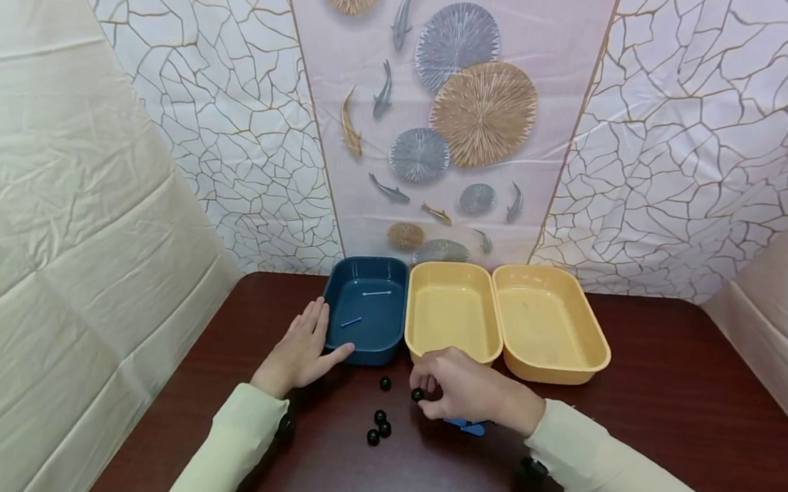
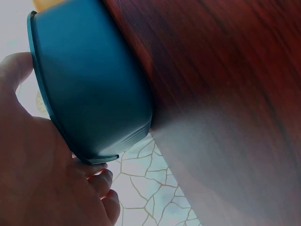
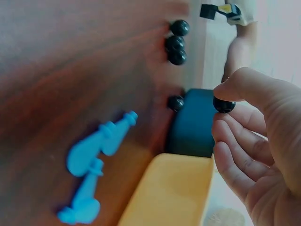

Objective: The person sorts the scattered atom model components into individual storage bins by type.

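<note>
My right hand [image 1: 464, 386] pinches a shiny black ball [image 3: 224, 104] between thumb and forefinger, just in front of the middle yellow bin [image 1: 451, 311]. The other fingers of that hand bend loosely. My left hand [image 1: 305, 349] lies along the near left corner of the dark blue bin [image 1: 371, 353], fingers straight and thumb at the front rim. Several more black balls [image 1: 384, 429] sit on the table, one of them apart near the blue bin. Blue pin-shaped pieces [image 3: 89, 150] lie on the wood below my right hand, which partly covers them in the head view.
A second yellow bin [image 1: 552, 318] stands at the right end of the row. Inside the blue bin are a small blue stick [image 1: 351, 322] and a white double-arrow mark [image 1: 377, 293]. The dark wooden table [image 1: 670, 402] backs onto a patterned cloth [image 1: 274, 132].
</note>
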### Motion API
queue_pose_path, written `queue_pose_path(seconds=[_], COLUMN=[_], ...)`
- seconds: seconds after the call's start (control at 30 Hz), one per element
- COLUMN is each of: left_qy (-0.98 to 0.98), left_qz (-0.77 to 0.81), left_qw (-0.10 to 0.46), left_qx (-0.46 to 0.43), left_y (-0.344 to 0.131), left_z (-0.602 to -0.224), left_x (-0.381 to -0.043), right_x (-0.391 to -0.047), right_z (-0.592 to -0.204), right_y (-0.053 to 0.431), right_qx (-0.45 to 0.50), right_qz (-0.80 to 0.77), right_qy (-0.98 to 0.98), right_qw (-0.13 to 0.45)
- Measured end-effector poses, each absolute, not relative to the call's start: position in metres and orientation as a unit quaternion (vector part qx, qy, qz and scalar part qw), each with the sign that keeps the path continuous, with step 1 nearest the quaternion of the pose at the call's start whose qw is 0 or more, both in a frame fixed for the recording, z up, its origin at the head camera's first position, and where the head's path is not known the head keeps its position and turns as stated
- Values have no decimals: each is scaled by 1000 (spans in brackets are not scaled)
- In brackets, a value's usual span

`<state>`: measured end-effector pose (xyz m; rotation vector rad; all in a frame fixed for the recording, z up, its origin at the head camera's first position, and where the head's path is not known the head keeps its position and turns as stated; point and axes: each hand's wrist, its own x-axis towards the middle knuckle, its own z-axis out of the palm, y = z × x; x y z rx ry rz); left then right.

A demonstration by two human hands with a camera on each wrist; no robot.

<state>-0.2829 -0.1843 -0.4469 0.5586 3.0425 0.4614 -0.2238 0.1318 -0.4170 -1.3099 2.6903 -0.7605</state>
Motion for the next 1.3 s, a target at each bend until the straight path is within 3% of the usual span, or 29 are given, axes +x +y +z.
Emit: queue_pose_path(seconds=[0.37, 1.3], left_qy=[972, 973], left_qz=[147, 149], left_qw=[2, 4], left_qx=[181, 174], left_y=[-185, -183], left_z=[-449, -448], left_x=[-284, -283], right_x=[-235, -310], right_z=[-398, -398], right_y=[146, 186], right_qx=[-410, -310], right_qz=[-235, -232], right_qy=[881, 921], right_qw=[-35, -52])
